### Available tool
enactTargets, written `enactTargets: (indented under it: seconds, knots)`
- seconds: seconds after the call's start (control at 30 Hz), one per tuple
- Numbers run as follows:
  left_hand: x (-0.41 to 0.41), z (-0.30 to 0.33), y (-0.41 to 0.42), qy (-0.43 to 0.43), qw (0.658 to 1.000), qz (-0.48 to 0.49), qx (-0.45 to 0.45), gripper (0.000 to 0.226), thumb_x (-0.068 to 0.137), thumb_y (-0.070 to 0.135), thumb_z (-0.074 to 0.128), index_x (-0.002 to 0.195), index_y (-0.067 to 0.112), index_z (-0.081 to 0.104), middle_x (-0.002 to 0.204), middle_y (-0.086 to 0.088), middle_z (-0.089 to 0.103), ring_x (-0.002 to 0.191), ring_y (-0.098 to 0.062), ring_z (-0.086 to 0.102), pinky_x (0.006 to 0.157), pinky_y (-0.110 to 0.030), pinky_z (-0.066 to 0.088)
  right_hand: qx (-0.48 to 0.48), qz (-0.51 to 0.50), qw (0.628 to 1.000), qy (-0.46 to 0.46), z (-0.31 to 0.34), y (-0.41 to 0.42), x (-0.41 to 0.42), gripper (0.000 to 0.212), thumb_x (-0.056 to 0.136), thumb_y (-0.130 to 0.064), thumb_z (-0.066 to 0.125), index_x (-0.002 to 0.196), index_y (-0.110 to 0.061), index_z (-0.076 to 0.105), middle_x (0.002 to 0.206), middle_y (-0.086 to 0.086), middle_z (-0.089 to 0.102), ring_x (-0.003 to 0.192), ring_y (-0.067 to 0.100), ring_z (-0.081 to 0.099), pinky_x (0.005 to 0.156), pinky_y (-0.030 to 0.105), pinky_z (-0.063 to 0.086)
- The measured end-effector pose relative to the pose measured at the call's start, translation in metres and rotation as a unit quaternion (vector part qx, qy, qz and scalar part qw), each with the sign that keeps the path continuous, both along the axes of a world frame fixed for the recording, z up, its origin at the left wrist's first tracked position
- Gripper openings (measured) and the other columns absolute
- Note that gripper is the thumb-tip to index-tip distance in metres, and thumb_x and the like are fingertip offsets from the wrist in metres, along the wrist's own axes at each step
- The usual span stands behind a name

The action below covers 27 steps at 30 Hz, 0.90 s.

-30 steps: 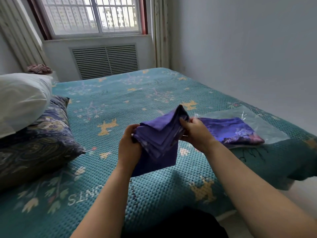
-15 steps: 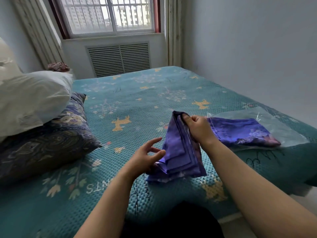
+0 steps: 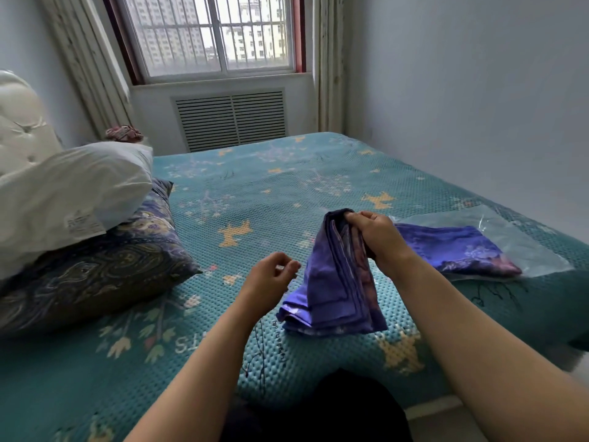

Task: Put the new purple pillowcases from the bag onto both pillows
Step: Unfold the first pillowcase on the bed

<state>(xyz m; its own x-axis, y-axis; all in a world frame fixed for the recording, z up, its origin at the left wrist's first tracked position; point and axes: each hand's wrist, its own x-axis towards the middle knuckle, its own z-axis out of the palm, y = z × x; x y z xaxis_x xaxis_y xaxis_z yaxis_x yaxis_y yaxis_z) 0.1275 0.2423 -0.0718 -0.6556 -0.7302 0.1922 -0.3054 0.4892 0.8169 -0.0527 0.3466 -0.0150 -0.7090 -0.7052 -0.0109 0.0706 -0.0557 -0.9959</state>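
On the teal bed, a bare white pillow lies stacked on a patterned one at the left, both uncovered, while a second purple pillowcase waits on its clear bag. The folded purple pillowcase, held in both hands a second ago, now hangs from the right hand, which pinches its top edge, its lower end resting on the bed. The left hand has let go and hovers beside it, fingers loosely curled and empty, so unfolding has likely begun.
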Motion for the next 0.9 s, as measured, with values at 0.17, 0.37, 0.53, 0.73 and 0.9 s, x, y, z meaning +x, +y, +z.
enactTargets:
  seconds: [0.17, 0.37, 0.53, 0.73, 0.9]
  knots:
    - [0.004, 0.0, 0.017, -0.103, 0.978, -0.178, 0.031, 0.056, 0.074, 0.018, 0.079, 0.12, 0.023, 0.049, 0.116, 0.017, 0.052, 0.106, -0.002, 0.052, 0.085, -0.015, 0.045, -0.013, -0.009, 0.999, -0.041, 0.005, 0.002, 0.0, 0.031, 0.091, -0.018, 0.056, 0.062, -0.017, 0.046, 0.047, 0.001, 0.046, 0.038, 0.014, 0.041, 0.044, 0.019, 0.032]
    - [0.006, 0.01, 0.017, 0.033, 0.994, -0.001, -0.103, 0.025, 0.075, 0.019, 0.048, 0.087, 0.014, 0.07, 0.079, 0.003, 0.066, 0.076, -0.016, 0.06, 0.07, -0.029, 0.046, -0.005, 0.056, 0.996, -0.064, 0.017, 0.012, 0.005, 0.02, 0.094, -0.017, 0.053, 0.074, -0.012, 0.055, 0.055, 0.003, 0.056, 0.046, 0.015, 0.052, 0.046, 0.022, 0.045]
    - [0.008, 0.058, 0.008, 0.144, 0.986, 0.072, -0.044, 0.017, 0.094, 0.008, 0.05, 0.09, 0.012, 0.066, 0.075, 0.001, 0.061, 0.071, -0.011, 0.052, 0.062, -0.021, 0.039, 0.182, 0.19, 0.923, 0.281, 0.042, 0.037, 0.002, 0.039, 0.082, -0.019, 0.069, 0.116, -0.018, 0.05, 0.114, -0.001, 0.055, 0.102, 0.013, 0.055, 0.083, 0.028, 0.045]
    - [-0.009, 0.11, 0.015, 0.204, 0.979, -0.006, -0.007, 0.014, 0.08, 0.036, 0.065, 0.077, 0.024, 0.058, 0.072, 0.0, 0.062, 0.066, -0.014, 0.053, 0.067, -0.03, 0.043, 0.21, 0.234, 0.881, 0.352, 0.055, 0.026, 0.048, 0.022, 0.088, -0.028, 0.064, 0.095, -0.008, 0.069, 0.089, 0.008, 0.072, 0.077, 0.017, 0.064, 0.067, 0.032, 0.051]
    - [0.007, 0.076, 0.005, -0.036, 0.997, -0.061, -0.04, 0.076, 0.049, 0.06, 0.08, 0.112, 0.027, 0.054, 0.106, 0.007, 0.066, 0.096, -0.012, 0.063, 0.085, -0.034, 0.052, 0.041, 0.109, 0.989, 0.096, 0.063, 0.018, 0.049, 0.031, 0.093, 0.0, 0.038, 0.077, -0.006, 0.064, 0.054, 0.005, 0.056, 0.03, 0.013, 0.039, 0.028, 0.016, 0.028]
